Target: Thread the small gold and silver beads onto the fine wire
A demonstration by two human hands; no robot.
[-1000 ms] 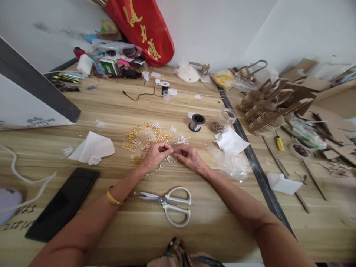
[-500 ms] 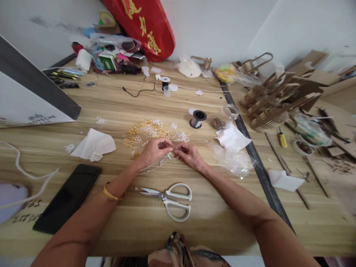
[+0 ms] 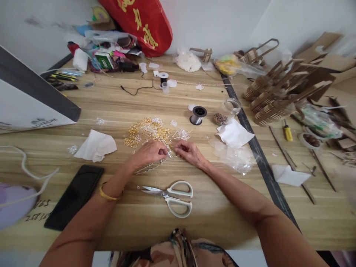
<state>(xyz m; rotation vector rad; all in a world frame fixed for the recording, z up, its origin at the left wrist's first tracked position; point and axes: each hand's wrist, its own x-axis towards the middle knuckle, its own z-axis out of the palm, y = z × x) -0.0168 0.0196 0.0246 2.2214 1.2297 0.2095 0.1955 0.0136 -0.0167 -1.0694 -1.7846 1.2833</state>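
Observation:
My left hand [image 3: 152, 152] is closed, palm down, its thumb and forefinger pinched beside silvery bits too small to make out. A silver chain [image 3: 148, 169] lies on the table below it, running up toward the fingertips. Close by on the right, my right hand [image 3: 191, 152] pinches thumb and finger together; whatever is between them is too small to name. Just beyond both hands spreads a pile of small gold and silver rings and beads [image 3: 152, 128]. White thin pins [image 3: 182, 134] lie behind the right hand. Scissors [image 3: 164, 193] rest nearer me, blades parted and pointing left.
A wire spool [image 3: 198, 115] and a glass jar of beads [image 3: 221, 118] stand behind on the right. White paper [image 3: 96, 146] and a black phone [image 3: 74, 196] lie left. Clear plastic bags [image 3: 236, 159] are right. Small woven baskets [image 3: 267, 107] crowd the far right.
My hands have come slightly apart: the left has moved a little left and turned palm down. The right keeps its pinch. The whole view has shifted slightly.

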